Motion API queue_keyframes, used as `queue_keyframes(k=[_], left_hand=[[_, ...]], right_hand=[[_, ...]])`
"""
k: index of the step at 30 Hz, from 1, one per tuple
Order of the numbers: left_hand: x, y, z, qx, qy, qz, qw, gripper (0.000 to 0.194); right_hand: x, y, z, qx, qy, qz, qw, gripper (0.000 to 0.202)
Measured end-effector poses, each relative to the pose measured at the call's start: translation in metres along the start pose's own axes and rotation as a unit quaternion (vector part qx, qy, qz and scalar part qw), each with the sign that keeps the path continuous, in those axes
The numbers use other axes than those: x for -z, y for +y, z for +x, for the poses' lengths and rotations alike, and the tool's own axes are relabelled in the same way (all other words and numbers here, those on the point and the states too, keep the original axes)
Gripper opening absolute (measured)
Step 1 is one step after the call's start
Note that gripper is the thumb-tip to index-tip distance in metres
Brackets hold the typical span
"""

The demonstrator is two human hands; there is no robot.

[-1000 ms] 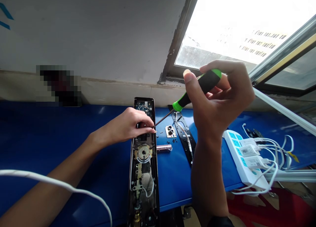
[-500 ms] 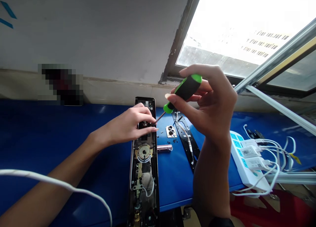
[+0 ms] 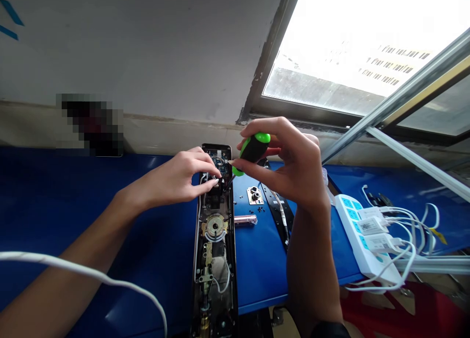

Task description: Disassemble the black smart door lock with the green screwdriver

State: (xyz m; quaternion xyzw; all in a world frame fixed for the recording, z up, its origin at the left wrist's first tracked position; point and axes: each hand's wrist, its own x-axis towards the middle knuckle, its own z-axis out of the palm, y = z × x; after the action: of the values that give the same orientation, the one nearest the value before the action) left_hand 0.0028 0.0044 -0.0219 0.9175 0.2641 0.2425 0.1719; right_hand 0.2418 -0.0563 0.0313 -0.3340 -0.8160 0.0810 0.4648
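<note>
A long black device housing (image 3: pixel 216 250) lies open, its circuit board, round metal part (image 3: pixel 215 226) and wires exposed. My right hand (image 3: pixel 282 161) is closed round the green and black handle of a screwdriver (image 3: pixel 253 149). The screwdriver leans, its tip down at the housing's right inner edge. Over the upper part of the housing, my left hand (image 3: pixel 194 176) pinches with thumb and fingertips at a small dark part near the wires; what lies between the fingertips is too small to make out.
Right of the housing lie a square metal plate (image 3: pixel 254 195), several small screws (image 3: pixel 261 209), a pinkish cylinder (image 3: pixel 246 220) and a black panel (image 3: pixel 281 205) with a white cable. A white power strip (image 3: pixel 358 240) with plugs stands farther right. A white cable (image 3: pixel 110 280) crosses the lower left.
My right hand has moved left and down, with the screwdriver now more upright. My left hand has shifted left, its fingers drawn closer together, uncovering the circuit board.
</note>
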Motion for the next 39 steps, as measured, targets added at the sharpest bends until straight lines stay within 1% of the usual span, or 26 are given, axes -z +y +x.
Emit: queue_keyframes(k=[3,5,7,9,13,15,17,19,21,23,26,28,31,33,35,37,39], left_hand=[[0.000,-0.001,0.000,0.004,-0.004,0.002,1.000,0.021],[0.002,-0.001,0.000,0.010,-0.015,0.006,1.000,0.021],[0.004,-0.001,-0.001,0.032,-0.030,0.011,0.999,0.026],[0.006,-0.002,-0.003,0.064,-0.044,0.009,0.997,0.037],[0.005,-0.006,-0.009,0.147,-0.079,0.026,0.986,0.076],[0.000,-0.009,-0.011,0.190,-0.091,0.040,0.977,0.094],[-0.005,-0.011,-0.011,0.202,-0.095,0.026,0.974,0.101],[-0.010,-0.012,-0.009,0.183,-0.091,-0.012,0.979,0.100],[-0.013,-0.013,-0.006,0.167,-0.084,-0.046,0.981,0.097],[-0.015,-0.014,-0.004,0.164,-0.082,-0.061,0.981,0.095],[-0.017,-0.017,-0.005,0.163,-0.085,-0.060,0.981,0.095],[-0.017,-0.018,-0.005,0.164,-0.086,-0.056,0.981,0.095],[-0.016,-0.016,-0.005,0.173,-0.084,-0.058,0.979,0.096],[-0.015,-0.014,-0.004,0.179,-0.086,-0.058,0.978,0.097],[-0.014,-0.012,-0.004,0.177,-0.096,-0.052,0.978,0.100],[-0.014,-0.013,-0.004,0.171,-0.104,-0.043,0.979,0.102],[-0.017,-0.014,-0.005,0.167,-0.098,-0.038,0.980,0.105]], right_hand=[[-0.002,0.001,0.001,0.016,0.001,-0.010,1.000,0.036],[-0.003,0.001,0.003,0.041,0.009,-0.038,0.998,0.034],[-0.004,0.000,0.004,0.075,0.011,-0.057,0.996,0.034],[-0.003,-0.003,0.005,0.079,-0.005,-0.036,0.996,0.035],[0.000,-0.008,0.005,0.021,-0.046,0.059,0.997,0.038],[0.000,-0.006,0.004,0.019,-0.038,0.091,0.995,0.036],[-0.002,-0.001,0.004,0.041,-0.002,0.108,0.993,0.034],[-0.005,0.005,0.005,0.067,0.037,0.091,0.993,0.033],[-0.006,0.009,0.007,0.084,0.056,0.062,0.993,0.031],[-0.006,0.007,0.007,0.075,0.049,0.064,0.994,0.026],[-0.003,0.002,0.006,0.027,0.005,0.106,0.994,0.034],[-0.001,0.001,0.006,0.019,-0.011,0.122,0.992,0.038],[0.000,0.007,0.006,0.066,0.024,0.132,0.989,0.034],[0.000,0.012,0.007,0.093,0.057,0.107,0.988,0.033],[-0.001,0.013,0.008,0.096,0.073,0.067,0.990,0.025],[-0.001,0.011,0.007,0.081,0.066,0.059,0.993,0.023],[-0.001,0.008,0.006,0.059,0.027,0.095,0.993,0.032]])
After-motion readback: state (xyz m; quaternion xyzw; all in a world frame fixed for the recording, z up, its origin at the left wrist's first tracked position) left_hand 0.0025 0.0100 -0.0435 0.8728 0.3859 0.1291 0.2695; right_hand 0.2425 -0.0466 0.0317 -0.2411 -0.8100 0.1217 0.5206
